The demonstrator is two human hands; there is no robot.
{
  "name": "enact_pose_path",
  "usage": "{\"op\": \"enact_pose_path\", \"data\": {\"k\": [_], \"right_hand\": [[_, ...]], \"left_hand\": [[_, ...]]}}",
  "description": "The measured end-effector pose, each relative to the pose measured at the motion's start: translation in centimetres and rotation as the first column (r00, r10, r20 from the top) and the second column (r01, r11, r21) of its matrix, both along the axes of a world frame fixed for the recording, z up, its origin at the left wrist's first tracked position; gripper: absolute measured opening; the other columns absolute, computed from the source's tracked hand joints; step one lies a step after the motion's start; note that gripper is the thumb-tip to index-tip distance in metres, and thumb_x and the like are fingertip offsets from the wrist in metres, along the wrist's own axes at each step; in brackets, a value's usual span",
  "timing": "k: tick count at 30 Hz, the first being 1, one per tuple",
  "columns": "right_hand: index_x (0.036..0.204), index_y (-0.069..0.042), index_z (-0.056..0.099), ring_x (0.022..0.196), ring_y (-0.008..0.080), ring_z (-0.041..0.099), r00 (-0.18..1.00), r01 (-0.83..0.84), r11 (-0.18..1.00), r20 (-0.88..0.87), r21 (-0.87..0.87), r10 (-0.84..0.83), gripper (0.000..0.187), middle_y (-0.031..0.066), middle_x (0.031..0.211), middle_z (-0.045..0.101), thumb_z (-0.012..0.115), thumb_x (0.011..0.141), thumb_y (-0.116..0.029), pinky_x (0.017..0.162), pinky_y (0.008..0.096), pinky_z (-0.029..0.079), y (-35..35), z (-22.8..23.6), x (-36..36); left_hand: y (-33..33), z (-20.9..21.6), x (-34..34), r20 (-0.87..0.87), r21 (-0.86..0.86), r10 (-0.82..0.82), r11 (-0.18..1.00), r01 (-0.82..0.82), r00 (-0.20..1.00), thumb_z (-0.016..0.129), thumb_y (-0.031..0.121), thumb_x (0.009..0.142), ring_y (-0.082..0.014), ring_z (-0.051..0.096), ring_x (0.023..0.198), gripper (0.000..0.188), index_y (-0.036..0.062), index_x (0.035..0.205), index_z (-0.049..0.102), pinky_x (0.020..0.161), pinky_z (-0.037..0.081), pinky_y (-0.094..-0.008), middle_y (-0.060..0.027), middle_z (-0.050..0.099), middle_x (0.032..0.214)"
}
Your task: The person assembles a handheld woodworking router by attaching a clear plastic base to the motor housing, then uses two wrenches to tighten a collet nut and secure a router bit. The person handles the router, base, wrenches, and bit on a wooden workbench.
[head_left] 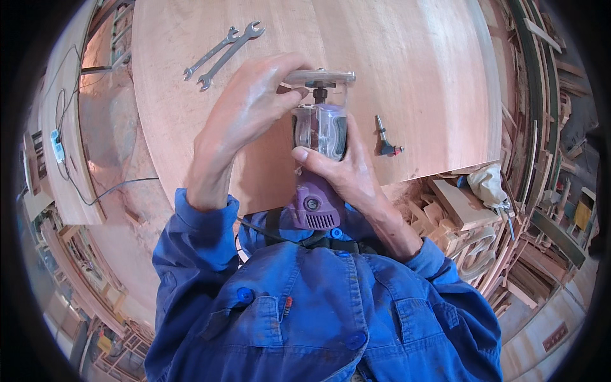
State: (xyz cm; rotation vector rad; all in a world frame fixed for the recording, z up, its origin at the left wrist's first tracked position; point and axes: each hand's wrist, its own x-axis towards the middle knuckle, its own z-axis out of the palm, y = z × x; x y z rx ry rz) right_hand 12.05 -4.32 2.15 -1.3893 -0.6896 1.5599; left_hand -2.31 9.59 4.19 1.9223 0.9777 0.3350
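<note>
A purple trim router [316, 202] is held upside down over the near edge of a large wooden board [433, 76], its metal base uppermost. My right hand [344, 169] is closed around the router's clear-and-grey housing, with the thumb across its front. My left hand [270, 89] grips the base plate [334, 76], its thumb close to the dark collet nut [320, 94]. Part of the left fingers is hidden behind the base. Right of the router, a router bit [384, 141] with a thin shank lies on the board. Two open-end wrenches, a longer one [230, 55] and a shorter one [211, 55], lie at the far left.
Wood offcuts [439, 210] and a pale cloth bag [489, 184] sit beyond the board's near right corner. A cable [127, 183] runs in from the left, where another panel [76, 191] stands. Long timber strips [541, 95] are stacked along the right side.
</note>
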Motion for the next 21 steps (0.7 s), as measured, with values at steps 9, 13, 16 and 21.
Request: {"op": "enact_pose_path", "data": {"k": [9, 13, 16, 21], "right_hand": [[0.136, 0.002, 0.039, 0.107, 0.0209, 0.058, 0.999, -0.012, 0.999, 0.032, 0.05, 0.01, 0.078, 0.0138, 0.115, 0.058, 0.083, 0.078, -0.028, 0.094, 0.0368, 0.049, 0.0, -0.6, 0.1], [0.136, 0.001, 0.039, 0.107, 0.0197, 0.058, 0.999, -0.015, 0.999, 0.043, 0.047, 0.013, 0.077, 0.0126, 0.115, 0.058, 0.083, 0.08, -0.028, 0.093, 0.0356, 0.049, -0.2, -0.3, 0.6], [0.137, 0.001, 0.039, 0.107, 0.0185, 0.057, 0.997, 0.022, 0.999, -0.069, 0.03, -0.02, 0.075, 0.012, 0.116, 0.058, 0.082, 0.082, -0.027, 0.093, 0.0347, 0.05, -0.5, -0.3, 0.8], [0.14, 0.0, 0.039, 0.108, 0.0174, 0.058, 0.995, 0.047, 0.997, -0.089, 0.053, -0.043, 0.074, 0.0115, 0.12, 0.058, 0.08, 0.085, -0.026, 0.094, 0.0348, 0.05, -0.6, -0.3, 1.6]], "left_hand": [[0.8, 0.5, 0.7, -0.152, 0.261, -0.116, 0.953, 0.153, 0.982, 0.066, -0.001, 0.081, -0.03, 0.069, 0.087, 0.023, -0.002, 0.104, 0.063, 0.076, 0.055, -0.0345, -0.0193, 0.068, 0.095], [0.4, 1.2, 0.9, -0.192, 0.172, -0.088, 0.978, 0.122, 0.977, 0.068, 0.001, 0.084, -0.0265, 0.069, 0.098, 0.029, 0.0, 0.113, 0.064, 0.082, 0.055, -0.0323, -0.0184, 0.069, 0.102], [-1.4, 0.9, 0.8, 0.186, -0.225, 0.314, 0.936, -0.271, 0.931, 0.066, 0.01, 0.094, -0.0218, 0.064, 0.113, 0.035, 0.0005, 0.127, 0.059, 0.095, 0.052, -0.0316, -0.0146, 0.067, 0.118], [-8.7, -2.8, -1.5, 0.204, -0.698, 0.552, 0.661, -0.275, 0.809, 0.071, 0.027, 0.095, -0.024, 0.056, 0.124, 0.066, -0.0029, 0.145, 0.039, 0.103, 0.047, -0.0358, -0.0189, 0.06, 0.128]]}}
